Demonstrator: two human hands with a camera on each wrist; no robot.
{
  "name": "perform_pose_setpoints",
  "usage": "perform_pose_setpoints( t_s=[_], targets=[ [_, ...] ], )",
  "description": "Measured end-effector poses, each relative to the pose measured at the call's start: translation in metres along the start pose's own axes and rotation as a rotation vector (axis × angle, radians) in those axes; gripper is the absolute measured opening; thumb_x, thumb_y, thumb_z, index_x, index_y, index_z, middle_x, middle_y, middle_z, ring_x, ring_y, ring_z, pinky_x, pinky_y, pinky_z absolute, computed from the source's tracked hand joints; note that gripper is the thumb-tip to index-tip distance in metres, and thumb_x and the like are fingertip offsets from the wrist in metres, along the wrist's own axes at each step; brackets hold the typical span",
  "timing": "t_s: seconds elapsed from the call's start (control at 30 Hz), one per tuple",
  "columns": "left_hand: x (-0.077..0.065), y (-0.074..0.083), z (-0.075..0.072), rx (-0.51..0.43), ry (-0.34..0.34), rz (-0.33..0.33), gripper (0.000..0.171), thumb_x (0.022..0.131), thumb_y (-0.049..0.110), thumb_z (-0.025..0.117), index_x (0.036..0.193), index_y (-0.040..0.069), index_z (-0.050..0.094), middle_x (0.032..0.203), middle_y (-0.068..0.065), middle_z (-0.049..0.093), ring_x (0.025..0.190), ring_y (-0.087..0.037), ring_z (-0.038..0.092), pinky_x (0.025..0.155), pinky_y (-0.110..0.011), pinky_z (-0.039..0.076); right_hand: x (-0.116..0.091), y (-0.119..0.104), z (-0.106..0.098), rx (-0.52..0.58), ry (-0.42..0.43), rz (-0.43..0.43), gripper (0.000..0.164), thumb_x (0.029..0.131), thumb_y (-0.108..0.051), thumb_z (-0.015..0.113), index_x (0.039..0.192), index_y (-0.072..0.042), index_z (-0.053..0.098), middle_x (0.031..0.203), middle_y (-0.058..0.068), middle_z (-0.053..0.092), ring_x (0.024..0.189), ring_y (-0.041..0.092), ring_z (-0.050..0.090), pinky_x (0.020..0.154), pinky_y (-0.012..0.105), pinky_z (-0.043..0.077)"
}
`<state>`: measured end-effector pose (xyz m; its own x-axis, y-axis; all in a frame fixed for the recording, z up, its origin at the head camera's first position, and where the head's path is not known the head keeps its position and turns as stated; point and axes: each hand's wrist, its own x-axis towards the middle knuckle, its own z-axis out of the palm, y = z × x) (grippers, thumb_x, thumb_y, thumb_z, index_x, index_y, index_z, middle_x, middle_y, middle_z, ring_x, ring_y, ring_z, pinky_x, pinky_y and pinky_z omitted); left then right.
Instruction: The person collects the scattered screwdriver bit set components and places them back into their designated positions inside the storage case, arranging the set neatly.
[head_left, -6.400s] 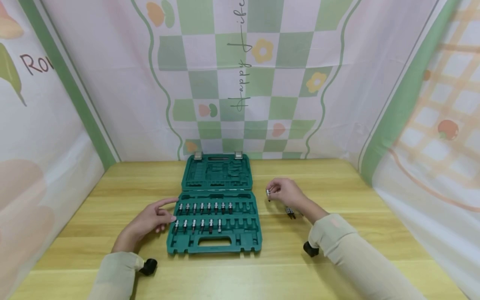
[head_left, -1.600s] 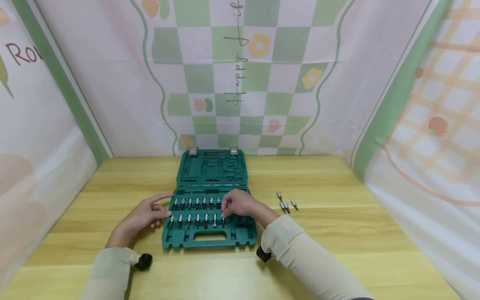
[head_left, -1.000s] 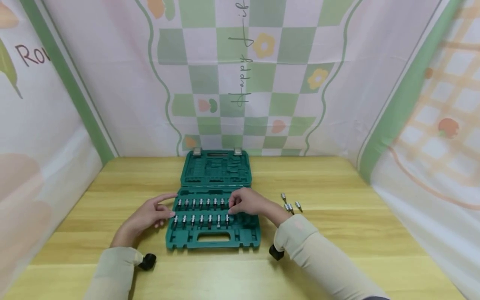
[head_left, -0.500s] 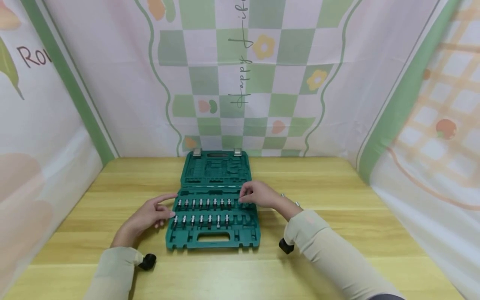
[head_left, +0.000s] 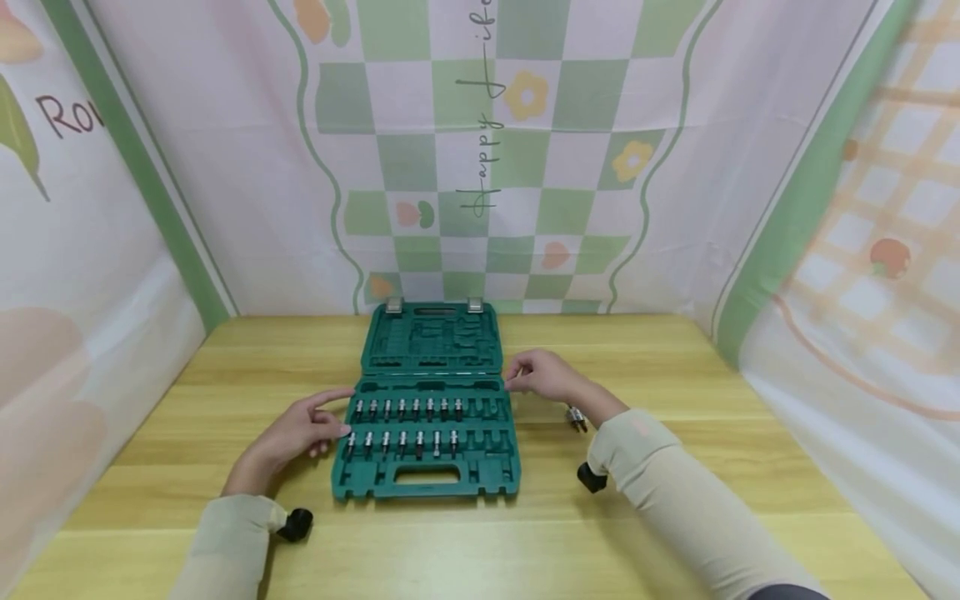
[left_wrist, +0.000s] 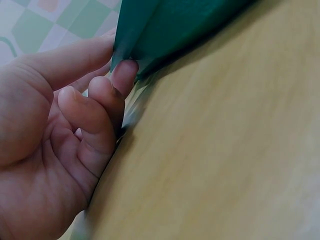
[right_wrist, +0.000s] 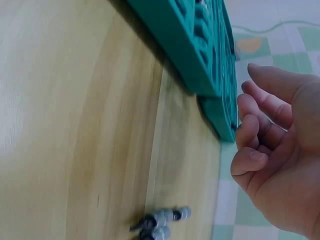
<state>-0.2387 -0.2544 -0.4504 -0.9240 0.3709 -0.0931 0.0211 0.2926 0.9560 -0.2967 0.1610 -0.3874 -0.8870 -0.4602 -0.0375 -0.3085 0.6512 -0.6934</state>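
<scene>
A green plastic tool case (head_left: 427,477) lies open on the table, its lid folded back. Two rows of chrome socket bits (head_left: 402,440) stand in its slots; slots at the right end of both rows are bare. My left hand (head_left: 300,429) is at the case's left side, its index finger and thumb touching the edge, the other fingers loosely bent, as the left wrist view (left_wrist: 70,125) shows. My right hand (head_left: 551,379) hovers just off the case's right edge, fingers loosely curved, nothing visible between them. Loose socket bits (right_wrist: 157,222) lie on the table near the right wrist, partly hidden in the head view.
The wooden table (head_left: 450,550) runs back to a printed cloth (head_left: 510,167) with green and white checks. More cloth hangs on the left and right sides. The case lid (head_left: 432,337) stands near the table's back edge.
My right hand has let go of a socket bit in the front row, which now holds one more than at first. It has moved right, off the case. My left hand has stayed put.
</scene>
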Motion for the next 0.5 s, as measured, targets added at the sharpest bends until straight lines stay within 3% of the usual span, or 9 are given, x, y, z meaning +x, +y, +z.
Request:
perform_pose_setpoints(
  t_s=[0.17,0.3,0.5],
  targets=[
    [0.0,-0.001,0.0,0.004,0.0,0.0,0.069,0.092,0.012,0.068,0.151,0.006,0.033,0.082,-0.014,0.065,0.056,-0.016,0.052,0.05,-0.027,0.047,-0.003,0.012,-0.009,-0.032,0.03,0.038,0.007,0.092,-0.011,0.066,0.094,-0.003,0.066,0.073,0.006,0.059,0.068,0.03,0.055,0.06,0.034,0.046],
    [0.001,-0.001,-0.001,0.007,-0.002,0.007,0.068,0.092,0.012,0.067,0.151,0.006,0.034,0.082,-0.014,0.065,0.056,-0.016,0.052,0.05,-0.027,0.047,-0.006,0.026,-0.016,-0.05,0.047,0.069,0.018,0.093,-0.012,0.066,0.105,0.001,0.065,0.071,0.006,0.055,0.061,0.02,0.05,0.057,0.034,0.044],
    [0.002,-0.002,-0.001,0.01,0.008,-0.008,0.067,0.092,0.012,0.068,0.15,0.008,0.035,0.083,-0.013,0.067,0.056,-0.015,0.053,0.051,-0.026,0.047,-0.013,0.039,-0.026,-0.077,0.028,0.08,0.024,0.092,-0.013,0.066,0.109,0.003,0.063,0.077,0.008,0.057,0.065,0.019,0.051,0.059,0.035,0.045]
  ],
)
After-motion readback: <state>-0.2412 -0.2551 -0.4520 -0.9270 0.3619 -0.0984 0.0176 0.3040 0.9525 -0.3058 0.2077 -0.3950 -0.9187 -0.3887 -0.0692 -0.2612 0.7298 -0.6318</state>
